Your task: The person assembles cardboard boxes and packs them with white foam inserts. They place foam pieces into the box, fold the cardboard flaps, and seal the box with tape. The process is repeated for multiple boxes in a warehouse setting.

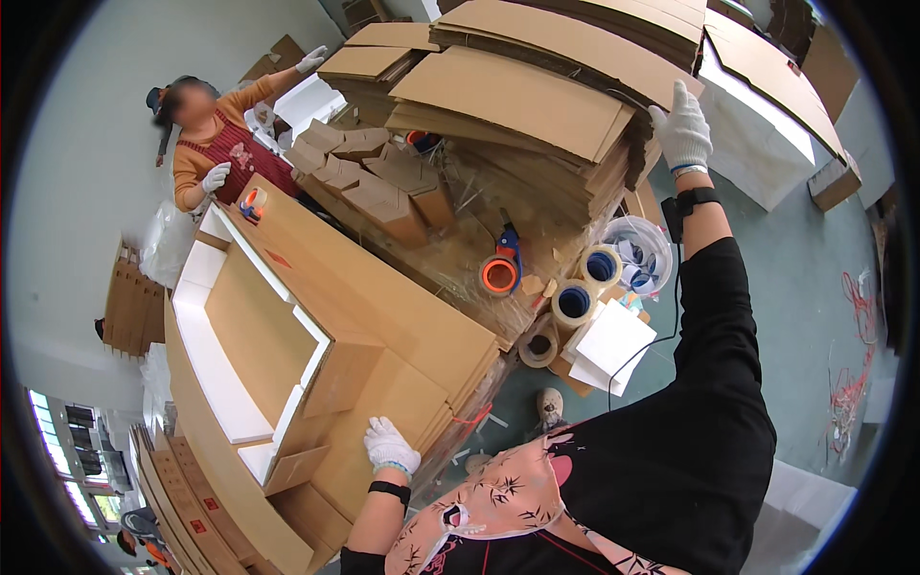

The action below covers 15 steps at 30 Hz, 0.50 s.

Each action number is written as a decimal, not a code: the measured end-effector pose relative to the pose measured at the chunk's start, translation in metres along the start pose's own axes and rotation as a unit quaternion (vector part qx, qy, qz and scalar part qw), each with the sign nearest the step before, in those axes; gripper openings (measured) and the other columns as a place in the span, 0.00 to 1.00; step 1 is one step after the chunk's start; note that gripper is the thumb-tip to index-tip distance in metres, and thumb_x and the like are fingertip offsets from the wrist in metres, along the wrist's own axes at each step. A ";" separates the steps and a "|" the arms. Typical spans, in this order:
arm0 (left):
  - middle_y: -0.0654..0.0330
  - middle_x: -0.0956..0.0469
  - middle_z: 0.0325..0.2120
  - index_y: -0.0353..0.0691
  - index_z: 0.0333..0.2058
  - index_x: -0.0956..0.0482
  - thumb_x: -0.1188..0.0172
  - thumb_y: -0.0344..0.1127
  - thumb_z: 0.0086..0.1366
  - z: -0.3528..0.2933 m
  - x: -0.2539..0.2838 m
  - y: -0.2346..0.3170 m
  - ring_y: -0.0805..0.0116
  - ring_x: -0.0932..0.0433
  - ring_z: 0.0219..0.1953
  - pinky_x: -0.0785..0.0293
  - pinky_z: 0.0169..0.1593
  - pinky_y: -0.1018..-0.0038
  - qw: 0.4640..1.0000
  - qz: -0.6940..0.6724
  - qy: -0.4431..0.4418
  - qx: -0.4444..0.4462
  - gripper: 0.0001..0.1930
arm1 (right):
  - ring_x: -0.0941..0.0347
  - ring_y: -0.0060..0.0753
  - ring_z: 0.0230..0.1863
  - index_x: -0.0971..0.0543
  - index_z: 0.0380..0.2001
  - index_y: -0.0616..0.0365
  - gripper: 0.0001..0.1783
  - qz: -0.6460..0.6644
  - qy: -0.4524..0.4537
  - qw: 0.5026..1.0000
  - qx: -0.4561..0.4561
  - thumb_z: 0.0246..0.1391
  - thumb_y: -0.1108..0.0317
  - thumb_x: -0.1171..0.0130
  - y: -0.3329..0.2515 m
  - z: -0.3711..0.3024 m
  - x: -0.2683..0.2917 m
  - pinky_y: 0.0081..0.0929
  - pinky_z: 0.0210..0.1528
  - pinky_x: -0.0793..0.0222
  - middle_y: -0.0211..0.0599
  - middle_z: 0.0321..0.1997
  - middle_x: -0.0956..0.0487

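My left hand (391,447), in a white knit glove, rests on a brown cardboard flap (407,388) at the near end of a large open carton (369,287). Its fingers lie fairly flat. White foam strips (225,355) line the carton around a brown panel (257,311). Stretched far out to the right, my right hand (682,132) is gloved too, with thumb and fingers apart. It is beside the right end of stacked flat cardboard sheets (517,91); whether it touches them I cannot tell.
Across the carton stands a co-worker (230,144) in white gloves. An orange-and-blue tape dispenser (501,268) lies on the plastic-covered surface, near folded cardboard pieces (374,187). Clear tape rolls (573,302) and a tub of scraps (640,254) stand right. Red strapping (848,374) litters the floor.
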<state>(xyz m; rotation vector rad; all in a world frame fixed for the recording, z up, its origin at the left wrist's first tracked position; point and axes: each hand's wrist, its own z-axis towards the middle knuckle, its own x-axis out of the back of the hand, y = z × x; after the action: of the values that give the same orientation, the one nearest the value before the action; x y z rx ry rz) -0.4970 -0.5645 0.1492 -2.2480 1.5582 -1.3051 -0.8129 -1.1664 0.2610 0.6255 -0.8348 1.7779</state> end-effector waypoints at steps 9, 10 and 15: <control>0.43 0.50 0.70 0.29 0.69 0.52 0.36 0.56 0.53 0.000 -0.001 0.003 0.52 0.42 0.69 0.42 0.66 0.63 1.000 0.005 0.000 0.011 0.54 | 0.25 0.48 0.50 0.24 0.50 0.57 0.34 -0.127 -0.023 0.988 -0.079 0.52 0.39 0.38 -0.010 0.017 -0.013 0.41 0.50 0.28 0.48 0.45 0.21; 0.41 0.50 0.70 0.28 0.68 0.52 0.36 0.55 0.53 -0.001 0.000 0.003 0.52 0.41 0.68 0.41 0.66 0.64 1.000 0.006 0.004 0.009 0.54 | 0.24 0.47 0.48 0.23 0.47 0.58 0.32 -0.127 -0.024 0.989 -0.067 0.52 0.40 0.38 -0.006 0.020 -0.017 0.40 0.49 0.27 0.46 0.43 0.20; 0.41 0.49 0.70 0.27 0.68 0.52 0.37 0.56 0.53 -0.001 0.003 0.004 0.52 0.41 0.68 0.41 0.66 0.64 1.000 0.013 0.002 0.009 0.54 | 0.21 0.45 0.41 0.20 0.35 0.52 0.18 -0.104 0.071 0.992 -0.012 0.53 0.49 0.37 -0.003 0.018 -0.026 0.42 0.43 0.26 0.41 0.34 0.20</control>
<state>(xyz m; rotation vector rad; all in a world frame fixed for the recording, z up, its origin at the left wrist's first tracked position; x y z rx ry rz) -0.5001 -0.5683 0.1489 -2.2092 1.5647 -1.3118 -0.8006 -1.1954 0.2535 0.5428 -0.6662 1.6002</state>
